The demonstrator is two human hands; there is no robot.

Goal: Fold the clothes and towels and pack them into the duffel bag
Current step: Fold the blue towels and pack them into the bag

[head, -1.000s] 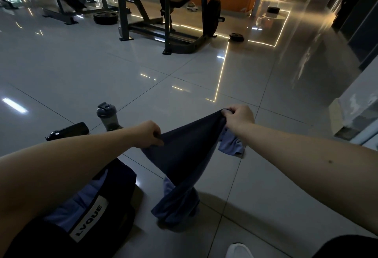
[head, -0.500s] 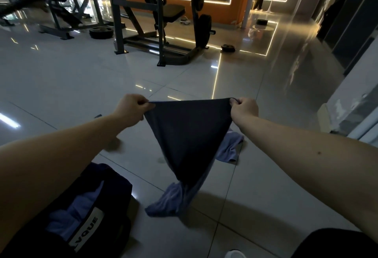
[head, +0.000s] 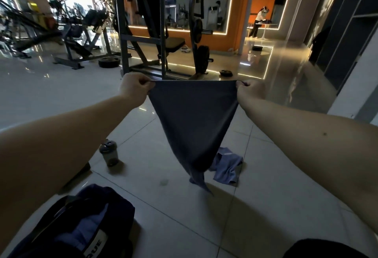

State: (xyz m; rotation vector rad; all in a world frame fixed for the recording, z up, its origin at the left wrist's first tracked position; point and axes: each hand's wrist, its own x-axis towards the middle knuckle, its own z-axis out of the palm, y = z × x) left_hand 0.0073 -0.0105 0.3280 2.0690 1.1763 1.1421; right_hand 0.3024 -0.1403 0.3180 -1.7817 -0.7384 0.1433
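A dark blue-grey towel [head: 193, 118] hangs in the air, its top edge stretched taut between both hands. My left hand [head: 134, 88] pinches its left corner and my right hand [head: 250, 92] pinches its right corner. The cloth narrows to a point just above the tiled floor. Behind that point a lighter blue cloth [head: 227, 167] lies crumpled on the floor. A dark duffel bag [head: 114, 200] stands open at the lower left, with pale blue fabric [head: 86, 231] inside it.
A shaker bottle [head: 109, 153] stands on the tiles left of the towel. A weight rack [head: 143, 32] and plates [head: 108, 62] fill the floor ahead, with more gym machines at the far left. A person stands far off at the back right.
Both hands have risen and spread apart, lifting the towel off the floor and pulling its top edge straight. The view has tilted up, and the shaker bottle shows again.
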